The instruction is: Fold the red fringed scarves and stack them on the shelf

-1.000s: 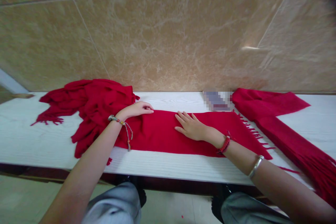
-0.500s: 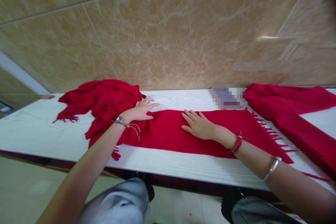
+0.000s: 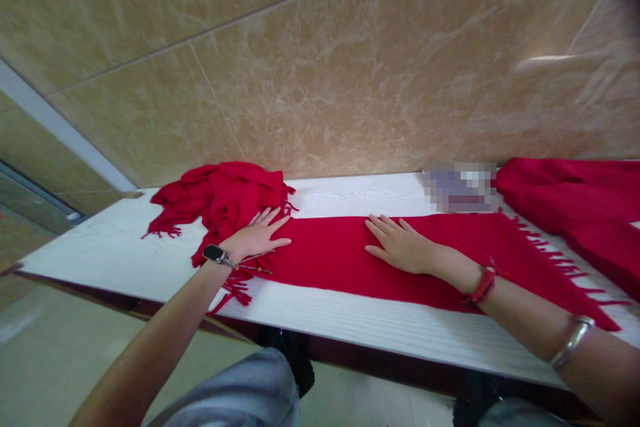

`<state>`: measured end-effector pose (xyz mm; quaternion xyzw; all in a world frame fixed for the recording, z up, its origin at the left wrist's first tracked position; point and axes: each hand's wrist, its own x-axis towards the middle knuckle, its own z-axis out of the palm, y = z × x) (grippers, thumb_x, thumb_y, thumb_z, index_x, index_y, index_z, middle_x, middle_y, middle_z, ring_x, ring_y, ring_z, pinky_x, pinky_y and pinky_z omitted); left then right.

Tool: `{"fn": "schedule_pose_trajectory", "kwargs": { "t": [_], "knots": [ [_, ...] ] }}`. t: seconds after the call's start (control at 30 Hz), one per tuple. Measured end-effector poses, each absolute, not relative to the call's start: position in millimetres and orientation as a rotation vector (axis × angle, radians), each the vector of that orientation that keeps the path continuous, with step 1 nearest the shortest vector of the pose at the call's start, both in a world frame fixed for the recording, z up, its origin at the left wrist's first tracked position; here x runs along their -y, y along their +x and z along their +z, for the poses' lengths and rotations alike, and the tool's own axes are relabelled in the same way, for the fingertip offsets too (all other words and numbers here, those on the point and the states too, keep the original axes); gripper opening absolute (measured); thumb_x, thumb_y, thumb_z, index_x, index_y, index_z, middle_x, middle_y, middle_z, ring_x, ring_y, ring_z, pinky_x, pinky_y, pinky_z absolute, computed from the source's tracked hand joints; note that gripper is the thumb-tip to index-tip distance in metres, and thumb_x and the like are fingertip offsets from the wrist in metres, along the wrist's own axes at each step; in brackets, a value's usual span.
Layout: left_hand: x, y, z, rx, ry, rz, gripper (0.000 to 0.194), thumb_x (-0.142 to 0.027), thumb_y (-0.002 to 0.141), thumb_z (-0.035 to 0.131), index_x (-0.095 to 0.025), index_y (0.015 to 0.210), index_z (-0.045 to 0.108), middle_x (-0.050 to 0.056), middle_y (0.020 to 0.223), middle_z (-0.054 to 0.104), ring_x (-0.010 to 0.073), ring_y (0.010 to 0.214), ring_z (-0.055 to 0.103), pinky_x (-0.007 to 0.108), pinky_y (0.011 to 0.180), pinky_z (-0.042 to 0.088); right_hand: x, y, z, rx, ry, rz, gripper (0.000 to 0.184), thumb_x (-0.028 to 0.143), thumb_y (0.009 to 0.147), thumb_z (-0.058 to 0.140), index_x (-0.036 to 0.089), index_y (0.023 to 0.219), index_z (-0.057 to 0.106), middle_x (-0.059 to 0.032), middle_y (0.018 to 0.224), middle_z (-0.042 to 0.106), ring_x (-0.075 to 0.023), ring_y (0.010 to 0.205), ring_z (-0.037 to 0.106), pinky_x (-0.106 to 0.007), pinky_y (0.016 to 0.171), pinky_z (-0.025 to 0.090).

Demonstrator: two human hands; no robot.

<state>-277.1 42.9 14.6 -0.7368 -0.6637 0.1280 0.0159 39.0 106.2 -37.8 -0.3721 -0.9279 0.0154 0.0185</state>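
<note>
A red fringed scarf (image 3: 330, 253) lies flat across the white tabletop, its tassels spread at the right end. My left hand (image 3: 257, 237) rests on its left part with fingers spread, beside a crumpled heap of red scarf cloth (image 3: 225, 190). Whether the heap and the flat length are one piece cannot be made out. My right hand (image 3: 403, 247) lies palm down on the middle of the flat scarf, fingers stretched out. Neither hand grips the cloth.
On the right lies another red scarf (image 3: 575, 197), folded over. A blurred-out flat item (image 3: 457, 190) sits at the back edge of the white table (image 3: 350, 193). A tan marbled tile wall (image 3: 350, 93) rises directly behind. My knee (image 3: 250, 393) is below the front edge.
My left hand has slid towards the front edge on the scarf and spread its fingers. My right hand stays flat on the cloth. The whole view has shifted slightly left.
</note>
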Motion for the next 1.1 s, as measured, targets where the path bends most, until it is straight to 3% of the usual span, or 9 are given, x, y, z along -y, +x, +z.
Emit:
{"fn": "schedule_pose_trajectory", "kwargs": {
  "t": [0.13, 0.3, 0.43, 0.57, 0.73, 0.9, 1.1],
  "knots": [
    [-28, -265, 22, 1.765, -2.369, 0.273, 0.053, -0.037, 0.088, 0.044, -0.016, 0.135, 0.034, 0.015, 0.145, 0.020, 0.0270, 0.134, 0.012, 0.039, 0.106, 0.017, -107, 39, -39, 2.861, -1.162, 0.061, 0.062, 0.046, 0.089, 0.028, 0.007, 0.137, 0.030, -0.0173, 0.144, 0.024, -0.0324, 0.131, 0.022, -0.053, 0.100, 0.027],
    [-9, -232, 34, 1.538, -2.827, 0.254, 0.044, -0.033, 0.080, 0.057, -0.020, 0.121, 0.049, 0.008, 0.122, 0.048, 0.0190, 0.110, 0.047, 0.027, 0.097, 0.035, -109, 39, -41, 2.829, -1.130, 0.010, 0.064, 0.048, 0.087, 0.029, 0.005, 0.134, 0.035, -0.0197, 0.140, 0.031, -0.0346, 0.128, 0.027, -0.052, 0.100, 0.030],
    [-2, -228, 37, 1.603, -2.862, 0.296, 0.049, -0.010, 0.071, 0.055, -0.016, 0.119, 0.049, 0.007, 0.115, 0.050, 0.0184, 0.105, 0.049, 0.026, 0.093, 0.038, -102, 38, -32, 2.811, -1.052, -0.084, 0.056, 0.039, 0.086, 0.040, 0.004, 0.130, 0.041, -0.0214, 0.138, 0.034, -0.0362, 0.127, 0.028, -0.052, 0.099, 0.031],
    [-4, -232, 35, 1.647, -2.774, 0.377, 0.056, 0.000, 0.065, 0.047, -0.015, 0.119, 0.048, 0.008, 0.109, 0.051, 0.0178, 0.101, 0.050, 0.026, 0.089, 0.040, -83, 31, -11, 2.811, -0.832, -0.029, 0.048, 0.029, 0.084, 0.046, 0.006, 0.126, 0.047, -0.0198, 0.135, 0.040, -0.0322, 0.125, 0.036, -0.047, 0.101, 0.033],
    [-2, -228, 35, 1.572, -2.741, 0.406, 0.044, -0.005, 0.072, 0.046, -0.014, 0.115, 0.052, 0.009, 0.107, 0.054, 0.0187, 0.100, 0.051, 0.026, 0.089, 0.040, -55, 19, 6, 2.951, -0.379, 0.328, 0.038, 0.028, 0.086, 0.047, 0.015, 0.121, 0.053, -0.0109, 0.123, 0.055, -0.0207, 0.111, 0.052, -0.032, 0.094, 0.043],
    [6, -227, 37, 1.510, -2.701, 0.445, 0.029, -0.012, 0.081, 0.047, -0.014, 0.110, 0.055, 0.009, 0.108, 0.056, 0.0187, 0.099, 0.052, 0.028, 0.089, 0.040, -42, 15, 2, 2.977, -0.328, 0.161, 0.030, 0.023, 0.084, 0.051, 0.014, 0.111, 0.060, -0.0124, 0.114, 0.061, -0.0237, 0.106, 0.056, -0.036, 0.088, 0.046],
    [9, -223, 26, 1.424, -2.706, 0.372, 0.025, -0.025, 0.083, 0.052, -0.018, 0.106, 0.053, 0.007, 0.104, 0.055, 0.0182, 0.089, 0.055, 0.028, 0.077, 0.044, -43, 18, -1, 2.943, -0.312, 0.122, 0.024, 0.011, 0.084, 0.045, 0.014, 0.101, 0.063, -0.0103, 0.099, 0.066, -0.0189, 0.095, 0.061, -0.030, 0.081, 0.048]
  ]
}}
